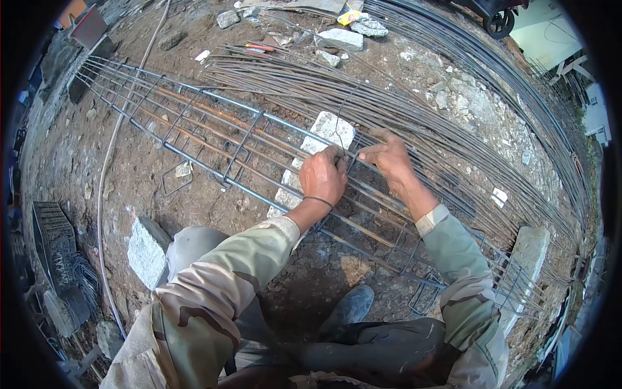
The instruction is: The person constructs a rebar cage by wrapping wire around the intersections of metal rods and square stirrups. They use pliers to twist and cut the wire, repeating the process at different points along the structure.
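Observation:
A long rebar cage (220, 100) of several rods with square stirrups (243, 147) lies across the ground before me. My left hand (324, 175) is closed at the cage's upper rod, its fingertips pinched on a thin tie wire (339, 117) that loops upward. Just to the right, my right hand (392, 161) has its fingers apart, the fingertips close to the same rod and stirrup joint. Any wire end between those fingertips is too small to make out. A pale concrete block (332, 129) sits under the cage beside my left hand.
Loose steel rods (278, 78) lie in a bundle beyond the cage. Red-handled pliers (260, 47) rest on them. Concrete blocks (148, 249) (526, 262) stand at left and right. A hose (107, 168) crosses the dirt, and a wheel (499, 24) shows at top right.

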`<state>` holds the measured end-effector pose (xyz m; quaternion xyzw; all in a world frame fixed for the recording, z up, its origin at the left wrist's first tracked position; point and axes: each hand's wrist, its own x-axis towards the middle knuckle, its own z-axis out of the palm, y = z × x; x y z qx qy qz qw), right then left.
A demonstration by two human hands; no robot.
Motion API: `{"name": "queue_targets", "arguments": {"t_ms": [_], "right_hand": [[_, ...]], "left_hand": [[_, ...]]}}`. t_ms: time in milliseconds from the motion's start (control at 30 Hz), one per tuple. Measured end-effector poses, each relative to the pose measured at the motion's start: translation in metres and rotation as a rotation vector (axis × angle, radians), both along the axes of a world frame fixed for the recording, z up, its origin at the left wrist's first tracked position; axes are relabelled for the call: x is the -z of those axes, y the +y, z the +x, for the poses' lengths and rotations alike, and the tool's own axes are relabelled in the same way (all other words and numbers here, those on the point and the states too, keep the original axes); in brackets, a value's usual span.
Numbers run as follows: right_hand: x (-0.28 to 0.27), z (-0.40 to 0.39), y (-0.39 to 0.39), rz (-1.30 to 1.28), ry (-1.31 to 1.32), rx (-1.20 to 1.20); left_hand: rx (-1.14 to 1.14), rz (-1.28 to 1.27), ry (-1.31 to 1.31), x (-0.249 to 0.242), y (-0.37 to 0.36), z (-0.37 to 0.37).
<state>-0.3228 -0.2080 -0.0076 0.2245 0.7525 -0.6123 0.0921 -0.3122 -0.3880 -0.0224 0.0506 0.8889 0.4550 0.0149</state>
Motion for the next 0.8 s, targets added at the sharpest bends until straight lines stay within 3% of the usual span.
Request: {"name": "queue_targets", "arguments": {"t_ms": [67, 267, 600, 733, 800], "right_hand": [[0.005, 0.001, -0.001, -0.059, 0.047, -0.014], [-0.003, -0.004, -0.018, 0.129, 0.113, -0.083], [-0.009, -0.012, -0.016, -0.193, 0.179, 0.073], [0.004, -0.004, -0.004, -0.378, 0.218, 0.136], [0.009, 0.0, -0.005, -0.318, 0.259, 0.153]], "left_hand": [[-0.001, 0.016, -0.035, -0.001, 0.0, 0.0], [0.033, 0.019, -0.023, 0.005, -0.002, -0.004], [0.217, -0.006, 0.139, 0.009, -0.013, -0.033], [0.372, 0.018, 0.039, 0.001, -0.014, -0.061], [0.427, 0.012, 0.097, -0.004, -0.012, -0.067]]}}
